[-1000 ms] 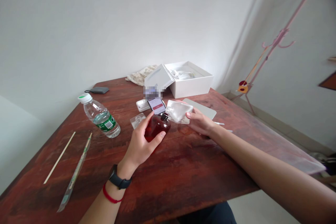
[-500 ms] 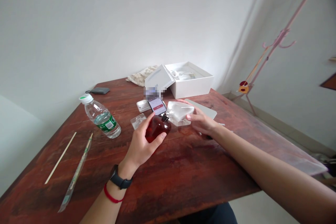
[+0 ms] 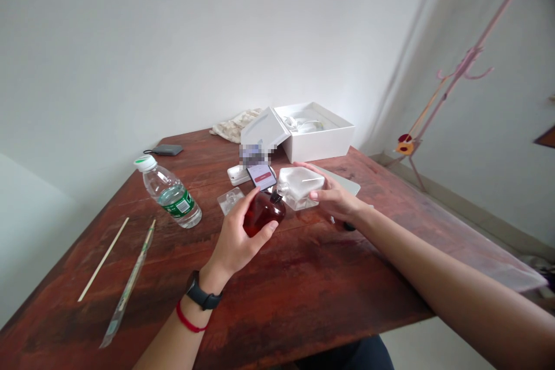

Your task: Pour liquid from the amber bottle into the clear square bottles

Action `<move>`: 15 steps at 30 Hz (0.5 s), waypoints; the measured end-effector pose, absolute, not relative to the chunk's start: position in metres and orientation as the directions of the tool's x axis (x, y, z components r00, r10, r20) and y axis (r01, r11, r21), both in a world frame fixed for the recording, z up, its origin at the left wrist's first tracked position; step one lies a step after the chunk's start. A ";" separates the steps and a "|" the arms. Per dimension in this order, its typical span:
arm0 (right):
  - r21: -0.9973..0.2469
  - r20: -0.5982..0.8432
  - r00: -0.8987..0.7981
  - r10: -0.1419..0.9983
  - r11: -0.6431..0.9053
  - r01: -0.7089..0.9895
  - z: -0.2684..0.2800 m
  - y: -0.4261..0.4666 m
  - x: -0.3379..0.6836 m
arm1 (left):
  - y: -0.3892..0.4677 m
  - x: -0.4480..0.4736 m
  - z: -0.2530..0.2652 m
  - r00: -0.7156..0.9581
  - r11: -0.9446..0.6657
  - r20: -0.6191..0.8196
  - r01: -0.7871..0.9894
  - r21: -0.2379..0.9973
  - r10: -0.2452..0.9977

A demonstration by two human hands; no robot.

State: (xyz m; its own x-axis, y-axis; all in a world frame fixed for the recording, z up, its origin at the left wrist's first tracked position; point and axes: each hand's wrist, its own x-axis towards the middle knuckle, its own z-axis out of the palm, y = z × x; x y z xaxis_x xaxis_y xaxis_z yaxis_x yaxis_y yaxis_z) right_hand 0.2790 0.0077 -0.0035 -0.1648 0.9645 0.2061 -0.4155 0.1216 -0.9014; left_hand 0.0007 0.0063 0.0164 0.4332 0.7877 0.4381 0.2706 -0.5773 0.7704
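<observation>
My left hand is wrapped round a dark amber bottle with a threaded neck and no cap on it. The bottle tilts so that its neck points up and to the right. My right hand grips a clear, angular bottle, tipped on its side with its neck toward the left. The two necks meet or nearly meet; whether they touch, and whether liquid runs between them, I cannot tell. Just behind the amber bottle stands a phone with a lit screen.
On the left are a water bottle, a chopstick and a wrapped chopstick. At the back sit an open white box, a cloth and a grey pouch-like item. A black cap-like piece lies under my right wrist.
Both hands keep their grip on the two bottles. The clear bottle has turned slightly in my right hand. The whole view has shifted a little.
</observation>
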 end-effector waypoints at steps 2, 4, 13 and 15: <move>-0.903 0.206 -0.166 0.964 0.123 -0.411 -0.004 0.008 0.279 | 0.007 0.001 0.015 0.433 -0.575 0.437 0.267 0.773 0.788; -0.905 0.206 -0.164 0.965 0.124 -0.408 -0.004 0.008 0.280 | 0.008 0.000 0.014 0.434 -0.574 0.436 0.264 0.775 0.788; -0.903 0.213 -0.156 0.965 0.133 -0.408 0.003 0.003 0.277 | 0.006 -0.001 0.012 0.448 -0.569 0.425 0.258 0.781 0.787; -0.901 0.203 -0.156 0.967 0.122 -0.417 0.005 0.001 0.277 | 0.006 -0.001 0.012 0.448 -0.573 0.428 0.259 0.778 0.785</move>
State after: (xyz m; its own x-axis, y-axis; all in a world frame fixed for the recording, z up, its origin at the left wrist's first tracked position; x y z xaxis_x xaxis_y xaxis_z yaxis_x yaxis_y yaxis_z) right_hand 0.2769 0.0013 0.0047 -0.1556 0.9666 0.2034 -0.4170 0.1224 -0.9006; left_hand -0.0009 0.0063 0.0120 0.4476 0.7849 0.4285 0.2595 -0.5725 0.7777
